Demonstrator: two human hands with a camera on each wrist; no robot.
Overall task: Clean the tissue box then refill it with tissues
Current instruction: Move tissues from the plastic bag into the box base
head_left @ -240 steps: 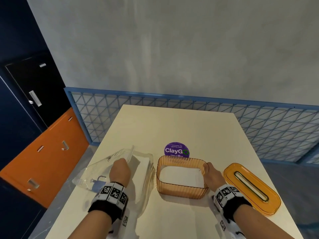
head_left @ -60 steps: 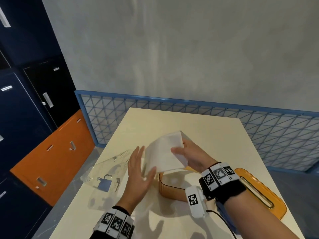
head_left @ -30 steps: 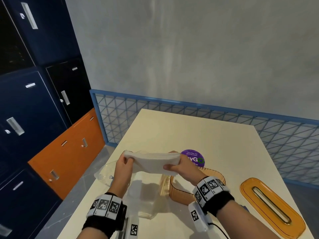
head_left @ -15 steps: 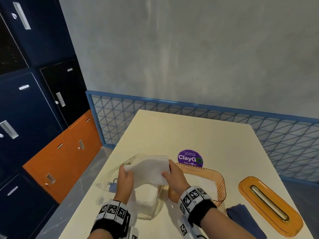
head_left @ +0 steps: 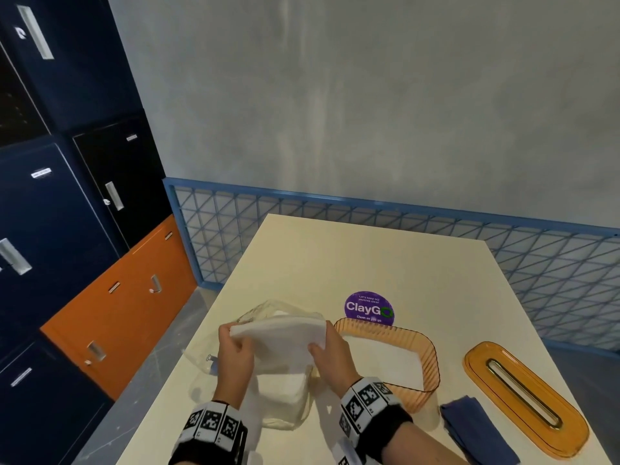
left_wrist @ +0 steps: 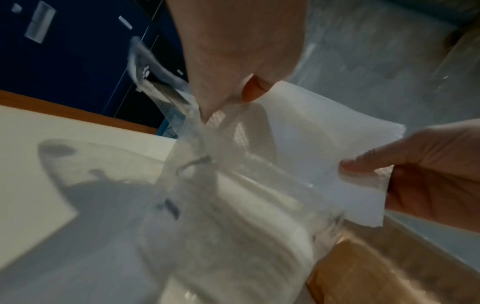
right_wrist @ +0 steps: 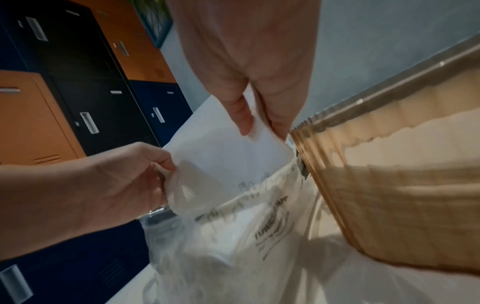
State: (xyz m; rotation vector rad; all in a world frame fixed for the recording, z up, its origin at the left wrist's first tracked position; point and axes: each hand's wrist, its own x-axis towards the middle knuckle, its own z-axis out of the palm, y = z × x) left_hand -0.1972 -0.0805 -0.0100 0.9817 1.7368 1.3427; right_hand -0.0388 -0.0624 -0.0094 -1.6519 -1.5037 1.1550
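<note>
Both hands hold one wad of tissues (head_left: pixel 285 333) up over the clear plastic tissue pack (head_left: pixel 281 391), just left of the amber tissue box (head_left: pixel 426 360). Left hand (head_left: pixel 235 355) pinches the left edge, thumb against curled fingers; right hand (head_left: pixel 330 355) pinches the right edge between thumb and fingers. Box sits open on the cream table (head_left: pixel 369 256), some white tissue already lying flat inside. Its slotted amber lid (head_left: pixel 523 397) lies apart to the right, a blue cloth (head_left: pixel 473 434) between the two at the near edge.

Risks, as I judge them:
- Wad sags in the middle, held only at two edges; loose grip and sheets could peel off and drop on the table or back into the pack.
- Pack film is bunched up right under the left hand; it may snag and drag along when the wad moves right.
- Box is light and unheld; a knock on the near rim could slide it.
- Stuffing in crooked may crumple the stack, so the lid slot feeds badly.
</note>
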